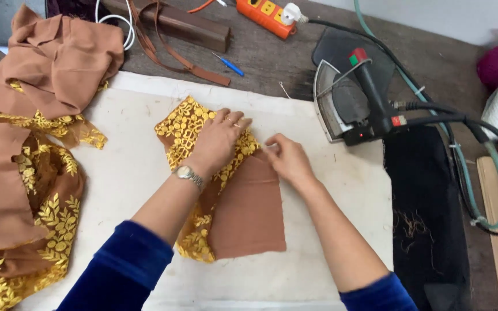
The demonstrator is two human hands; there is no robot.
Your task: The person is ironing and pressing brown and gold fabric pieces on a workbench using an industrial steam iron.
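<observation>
The left hand (219,138) is pressing flat, fingers together and spread on the gold-embroidered lace piece (187,128), which is lying near the middle of the white pressing cloth (128,173) on the bench (272,60). The right hand (286,158) is sitting just at 3 o'clock of the left, its fingers pinched together on the top edge of the plain brown lining (249,213) where it meets the lace; whether something small is pinched there I cannot tell. The lining is running down toward 6 o'clock, half covering the lace. The likeliest slip, in my judgement, is the two layers creeping out of line: the lace is openwork and the lining smooth, so a tug from the right hand could be dragging the edge askew under the left palm. The wristwatch (187,172) or a ring could be snagging the gold threads. The industrial steam iron (353,106) is resting at 2 o'clock, near the right hand, with its cord and hose (491,173) looping at 3 o'clock; an elbow catching them could be pulling it over. More brown and gold fabric (24,190) is heaped at 9 o'clock.
</observation>
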